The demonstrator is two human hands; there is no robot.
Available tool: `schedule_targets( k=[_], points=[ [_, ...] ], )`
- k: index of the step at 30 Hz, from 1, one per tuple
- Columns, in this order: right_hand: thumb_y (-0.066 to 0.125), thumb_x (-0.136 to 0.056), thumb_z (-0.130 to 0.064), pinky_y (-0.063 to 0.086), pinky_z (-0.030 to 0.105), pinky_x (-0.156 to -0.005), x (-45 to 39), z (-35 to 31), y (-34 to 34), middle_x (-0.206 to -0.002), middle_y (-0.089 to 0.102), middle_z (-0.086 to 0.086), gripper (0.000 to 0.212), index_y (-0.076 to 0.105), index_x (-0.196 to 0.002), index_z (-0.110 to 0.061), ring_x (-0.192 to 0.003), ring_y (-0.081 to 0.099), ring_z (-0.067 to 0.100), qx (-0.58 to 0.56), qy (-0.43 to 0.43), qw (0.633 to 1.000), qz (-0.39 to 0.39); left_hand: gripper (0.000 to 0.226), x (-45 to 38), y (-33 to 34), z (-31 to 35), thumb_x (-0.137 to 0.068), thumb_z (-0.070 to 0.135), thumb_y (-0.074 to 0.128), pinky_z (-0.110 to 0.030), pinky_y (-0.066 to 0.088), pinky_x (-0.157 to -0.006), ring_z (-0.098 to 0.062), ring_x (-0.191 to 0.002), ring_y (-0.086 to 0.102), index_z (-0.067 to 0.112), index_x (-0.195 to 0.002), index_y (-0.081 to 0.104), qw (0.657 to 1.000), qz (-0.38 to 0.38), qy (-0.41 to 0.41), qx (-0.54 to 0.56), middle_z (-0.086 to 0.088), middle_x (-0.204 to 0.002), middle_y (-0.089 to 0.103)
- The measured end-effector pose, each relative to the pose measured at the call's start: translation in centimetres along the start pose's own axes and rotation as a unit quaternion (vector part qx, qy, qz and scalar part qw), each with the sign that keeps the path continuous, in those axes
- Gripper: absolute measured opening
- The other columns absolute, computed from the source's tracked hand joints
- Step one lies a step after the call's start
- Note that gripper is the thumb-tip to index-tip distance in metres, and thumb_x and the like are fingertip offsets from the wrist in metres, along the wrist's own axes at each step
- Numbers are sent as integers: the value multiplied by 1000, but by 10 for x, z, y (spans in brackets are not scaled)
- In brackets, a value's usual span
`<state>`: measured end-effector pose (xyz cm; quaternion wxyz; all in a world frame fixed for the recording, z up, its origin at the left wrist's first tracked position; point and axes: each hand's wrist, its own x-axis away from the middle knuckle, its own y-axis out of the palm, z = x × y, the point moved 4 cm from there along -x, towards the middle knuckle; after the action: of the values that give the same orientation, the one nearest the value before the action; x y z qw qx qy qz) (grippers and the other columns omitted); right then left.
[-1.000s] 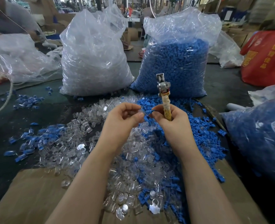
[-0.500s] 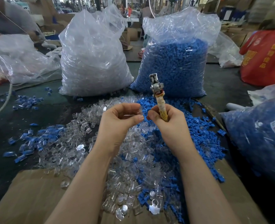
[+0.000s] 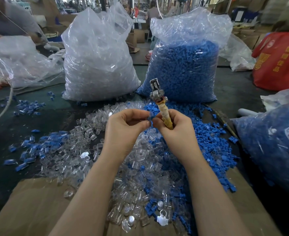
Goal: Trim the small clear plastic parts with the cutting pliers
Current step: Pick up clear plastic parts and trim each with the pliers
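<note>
Cutting pliers (image 3: 159, 103) upright in right hand (image 3: 176, 128), fingers curled round the wrapped handle; head tilted further left than before. Left hand (image 3: 125, 130) pinches a small blue part (image 3: 150, 118), newly visible between both hands' fingertips. Below them, mixed pile of clear parts (image 3: 82, 150) on dark surface (image 3: 58, 109).

Beyond the fingers we see a tall clear plastic sack of blue moulded pieces (image 3: 183, 68), upright on the dark green table (image 3: 55, 108). Left of it stands a second clear sack with colourless contents (image 3: 97, 65). Loose blue plastic pieces (image 3: 206, 133) lie heaped right of and below the fingers, with more scattered far left. A flat brown cardboard sheet (image 3: 29, 210) lies nearest us. Far right we note a red bag with yellow print (image 3: 279, 60) and another clear sack of blue pieces (image 3: 273, 142).
</note>
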<state>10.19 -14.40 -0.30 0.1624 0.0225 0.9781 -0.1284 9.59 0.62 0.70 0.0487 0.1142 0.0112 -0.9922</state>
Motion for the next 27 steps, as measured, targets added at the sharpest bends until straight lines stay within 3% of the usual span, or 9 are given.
schedule_targets(
  k=[18, 22, 25, 27],
  points=[
    [69, -90, -21, 41, 16, -54, -1, 2, 2, -62, 58, -15, 4, 66, -88, -22, -54, 46, 0, 10, -5, 1000, -2, 16, -1, -3, -3, -78, 4, 79, -18, 54, -70, -7, -77, 71, 15, -90, 77, 999, 9, -38, 4, 1, -84, 77],
    [68, -91, -19, 48, 24, -56, 0, -1, 2, -72, 66, 1, 4, 67, -88, -22, -61, 56, 15, -7, -3, 1000, -12, 16, 0, -3, -4, -79, 4, 78, -24, 58, -75, -9, -78, 71, 17, -89, 76, 999, 15, -48, 17, 1, -84, 77],
    [66, -92, -21, 52, 36, -70, 0, 0, 0, -82, 69, 10, 4, 66, -88, -21, -81, 64, 31, -14, 12, 1000, -16, 18, 0, -5, -6, -79, 3, 78, -33, 60, -83, -19, -86, 71, 16, -91, 75, 996, 29, -63, 53, -6, -89, 76],
    [65, -93, -22, 52, 38, -70, 0, 1, -2, -83, 69, 13, 6, 66, -87, -20, -82, 63, 33, -5, 17, 1000, -16, 19, 0, -6, -7, -79, 1, 77, -37, 60, -86, -27, -93, 72, 14, -93, 74, 994, 36, -68, 74, -11, -94, 75]
  ],
)
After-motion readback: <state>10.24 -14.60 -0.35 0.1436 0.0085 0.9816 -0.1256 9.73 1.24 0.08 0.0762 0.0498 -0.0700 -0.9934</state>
